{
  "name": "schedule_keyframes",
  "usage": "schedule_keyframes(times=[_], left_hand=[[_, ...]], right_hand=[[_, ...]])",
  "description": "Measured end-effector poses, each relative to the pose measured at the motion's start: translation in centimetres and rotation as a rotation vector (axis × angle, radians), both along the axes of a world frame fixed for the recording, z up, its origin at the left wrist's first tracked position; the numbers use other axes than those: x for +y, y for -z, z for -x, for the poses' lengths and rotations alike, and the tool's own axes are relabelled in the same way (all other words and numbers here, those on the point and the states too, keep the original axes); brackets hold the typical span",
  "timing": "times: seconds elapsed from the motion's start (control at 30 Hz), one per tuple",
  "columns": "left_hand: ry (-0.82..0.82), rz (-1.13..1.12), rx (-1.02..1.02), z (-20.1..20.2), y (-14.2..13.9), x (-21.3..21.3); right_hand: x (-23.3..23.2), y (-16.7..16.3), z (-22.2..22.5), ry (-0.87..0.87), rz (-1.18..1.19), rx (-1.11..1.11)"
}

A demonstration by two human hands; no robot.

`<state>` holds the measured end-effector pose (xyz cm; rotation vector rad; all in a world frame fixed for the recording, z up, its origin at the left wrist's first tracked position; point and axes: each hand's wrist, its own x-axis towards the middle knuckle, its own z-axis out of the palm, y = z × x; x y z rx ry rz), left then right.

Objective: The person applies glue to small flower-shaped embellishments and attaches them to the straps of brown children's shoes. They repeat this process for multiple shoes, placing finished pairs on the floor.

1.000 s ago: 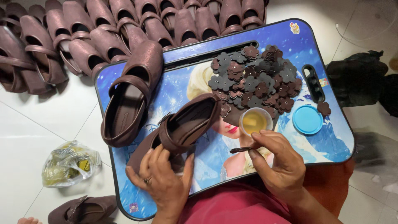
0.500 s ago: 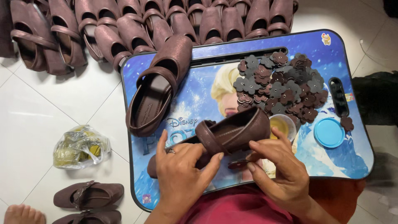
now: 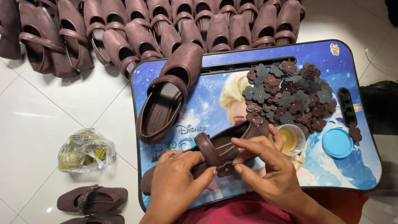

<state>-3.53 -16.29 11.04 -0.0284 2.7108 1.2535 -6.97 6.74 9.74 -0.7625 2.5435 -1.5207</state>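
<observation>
While a second before the right hand [image 3: 269, 174] was by the cup [image 3: 289, 139], it was now brought to the shoe [image 3: 215, 151], so the flower [image 3: 226, 169] was likely being stuck on. The flower was pinched by the right fingers against the shoe's strap, over the tray [image 3: 365, 166]. The shoe was gripped by the left hand [image 3: 176, 182], fingers closed around it. One more shoe [image 3: 166, 99] was laid on the tray. One cup, one blue lid [image 3: 337, 142] and one bag [image 3: 85, 150] were seen. Flowers in the pile [image 3: 290, 95] were too many to count.

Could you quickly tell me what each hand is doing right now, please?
Left hand: closed around the brown shoe, steadying it.
Right hand: fingertips pressing a flower-shaped piece against the shoe.
</observation>
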Motion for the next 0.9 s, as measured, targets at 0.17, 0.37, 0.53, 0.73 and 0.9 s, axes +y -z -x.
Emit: schedule_keyframes(times=[0.17,0.37,0.53,0.73,0.9], left_hand=[[0.061,-0.021,-0.009,0.6,-0.2,-1.1],[0.092,-0.033,-0.063,1.3,-0.8,-1.5],[0.066,-0.06,-0.042,1.6,-0.6,-1.5],[0.039,-0.058,-0.093,1.7,-0.3,-1.4],[0.026,-0.052,-0.088,1.9,-0.1,-1.1]], right_hand=[[-1.7,0.0,0.9,-0.007,-0.057,-0.065],[-2.3,0.2,1.7,0.024,-0.091,-0.178],[-2.7,0.7,1.7,0.036,-0.092,-0.169],[-2.7,1.0,1.8,0.042,-0.089,-0.159],[-2.4,1.3,1.9,0.034,-0.083,-0.135]])
